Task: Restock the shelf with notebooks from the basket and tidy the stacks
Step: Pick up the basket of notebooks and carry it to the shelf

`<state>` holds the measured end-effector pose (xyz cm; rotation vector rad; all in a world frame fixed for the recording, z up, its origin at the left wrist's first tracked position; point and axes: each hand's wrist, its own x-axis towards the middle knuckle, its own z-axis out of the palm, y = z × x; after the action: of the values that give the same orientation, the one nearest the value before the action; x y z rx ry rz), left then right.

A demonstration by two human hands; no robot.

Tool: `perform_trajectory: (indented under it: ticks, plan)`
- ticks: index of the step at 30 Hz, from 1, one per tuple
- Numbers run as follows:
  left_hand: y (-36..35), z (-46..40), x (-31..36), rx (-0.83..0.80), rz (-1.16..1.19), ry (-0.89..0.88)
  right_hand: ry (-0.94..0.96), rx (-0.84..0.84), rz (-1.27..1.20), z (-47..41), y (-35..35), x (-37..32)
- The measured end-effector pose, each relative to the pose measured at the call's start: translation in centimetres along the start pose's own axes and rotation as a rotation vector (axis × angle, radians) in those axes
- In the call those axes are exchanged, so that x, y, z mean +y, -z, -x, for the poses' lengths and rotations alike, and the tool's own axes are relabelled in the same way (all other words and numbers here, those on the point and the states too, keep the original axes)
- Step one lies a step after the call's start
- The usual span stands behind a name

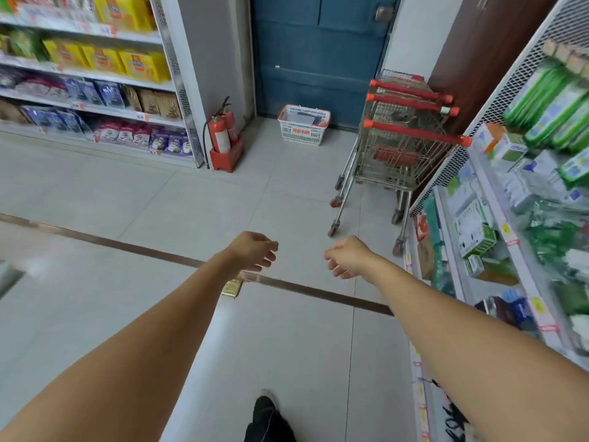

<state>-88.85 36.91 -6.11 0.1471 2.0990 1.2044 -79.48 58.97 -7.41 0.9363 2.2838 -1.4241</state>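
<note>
Two hands empty, basket far ahead

Left hand and right hand reach forward over the floor, fingers loosely curled, each grip holding nothing. White basket sits at 12 o'clock against the blue door, notebooks inside. Shelf at 3 o'clock.

White plastic basket on floor by blue door, dark notebooks lying flat inside

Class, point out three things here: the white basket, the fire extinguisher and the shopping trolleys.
white basket [301, 133], head view, on its front wall
fire extinguisher [219, 134], head view, on its red cylinder
shopping trolleys [402, 154], head view, on the wire side
</note>
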Motion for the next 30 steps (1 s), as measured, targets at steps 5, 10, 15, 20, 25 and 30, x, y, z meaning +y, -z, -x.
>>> perform_trajectory:
  ticks: [5, 10, 15, 20, 25, 30]
  plan:
    - [5.7, -15.5, 7.9, -0.043, -0.038, 0.04, -0.054, 0.01, -0.019, -13.6, 4.6, -8.7]
    - [9.4, -31.9, 19.0, -0.053, -0.095, 0.015, -0.047, 0.045, -0.078, -29.3, 11.8, -16.9]
    - [11.6, -48.1, 27.3, -0.018, -0.103, 0.005, -0.025, 0.032, -0.091, -47.0, 16.9, -23.8]
    - [16.8, -61.9, 35.2, 0.012, -0.072, 0.054, -0.066, -0.01, -0.042, -61.1, 21.8, -32.8]
    - [23.4, -78.9, 42.0, 0.015, -0.039, 0.037, -0.071, 0.021, -0.029, -77.5, 25.9, -42.2]
    - [27.6, -97.1, 47.2, -0.067, -0.064, 0.078, -0.141, 0.024, -0.071, -92.4, 28.9, -48.4]
